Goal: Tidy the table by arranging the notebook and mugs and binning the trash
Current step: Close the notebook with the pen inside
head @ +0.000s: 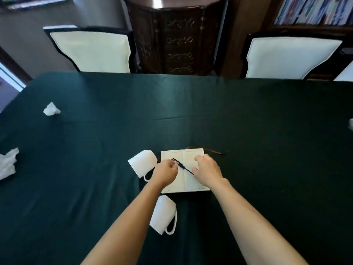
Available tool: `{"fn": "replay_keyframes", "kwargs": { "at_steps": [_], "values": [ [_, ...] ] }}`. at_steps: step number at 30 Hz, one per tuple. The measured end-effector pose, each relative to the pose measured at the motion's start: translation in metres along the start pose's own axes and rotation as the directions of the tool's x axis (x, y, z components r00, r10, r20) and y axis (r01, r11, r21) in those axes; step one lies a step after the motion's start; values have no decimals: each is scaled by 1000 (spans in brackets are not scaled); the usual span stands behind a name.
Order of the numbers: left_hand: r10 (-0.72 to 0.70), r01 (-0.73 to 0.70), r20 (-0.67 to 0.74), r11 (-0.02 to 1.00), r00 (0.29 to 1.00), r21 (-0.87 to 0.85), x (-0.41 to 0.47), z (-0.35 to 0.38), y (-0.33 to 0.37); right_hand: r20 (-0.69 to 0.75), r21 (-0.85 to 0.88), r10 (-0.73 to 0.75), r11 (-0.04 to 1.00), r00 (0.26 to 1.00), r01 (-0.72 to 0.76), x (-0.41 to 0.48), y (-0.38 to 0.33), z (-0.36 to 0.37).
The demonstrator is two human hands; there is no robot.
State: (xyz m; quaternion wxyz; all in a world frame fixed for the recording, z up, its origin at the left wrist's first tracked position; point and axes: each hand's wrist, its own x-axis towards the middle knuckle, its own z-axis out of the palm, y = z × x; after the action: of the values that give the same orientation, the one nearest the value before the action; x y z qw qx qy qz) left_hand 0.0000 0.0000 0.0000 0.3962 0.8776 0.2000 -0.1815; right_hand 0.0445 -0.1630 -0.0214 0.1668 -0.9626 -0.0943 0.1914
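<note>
An open notebook [188,157] lies flat on the dark green tablecloth, with a black pen [183,166] slanting across its pages. My left hand [166,171] pinches the pen's upper end with closed fingers. My right hand [207,169] rests spread on the right page, its thumb near the pen's tip. One white mug [142,162] lies on its side just left of the notebook. A second white mug [164,215] lies tipped over below the notebook, partly hidden by my left forearm. Crumpled white tissue [51,109] sits far left; a bigger wad [7,163] lies at the left edge.
A brown ribbon [214,150] trails from the notebook's top to the right. Something pale [351,124] shows at the right edge of the table [267,121]. Two cream chairs [91,51] [290,57] stand on the far side, a dark cabinet [175,35] between them.
</note>
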Motion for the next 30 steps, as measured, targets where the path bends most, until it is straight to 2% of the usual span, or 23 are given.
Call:
{"fn": "replay_keyframes", "kwargs": {
  "at_steps": [4,9,18,27,30],
  "values": [
    [-97,99,70,995,993,-26,10,17,-8,16,99,112,989,994,-113,-3,7,18],
    [-112,131,150,984,982,-123,18,33,-17,8,220,170,961,985,-167,-8,5,42],
    [-84,113,127,963,988,-246,16,41,-23,-29,365,198,915,980,-174,-13,-12,66],
    [-96,117,90,957,991,-267,21,41,-26,-65,354,167,926,984,-133,-4,-9,68],
    [-135,137,24,951,991,-276,18,37,-31,-60,370,177,918,982,-143,-2,-7,66]
  ]
}}
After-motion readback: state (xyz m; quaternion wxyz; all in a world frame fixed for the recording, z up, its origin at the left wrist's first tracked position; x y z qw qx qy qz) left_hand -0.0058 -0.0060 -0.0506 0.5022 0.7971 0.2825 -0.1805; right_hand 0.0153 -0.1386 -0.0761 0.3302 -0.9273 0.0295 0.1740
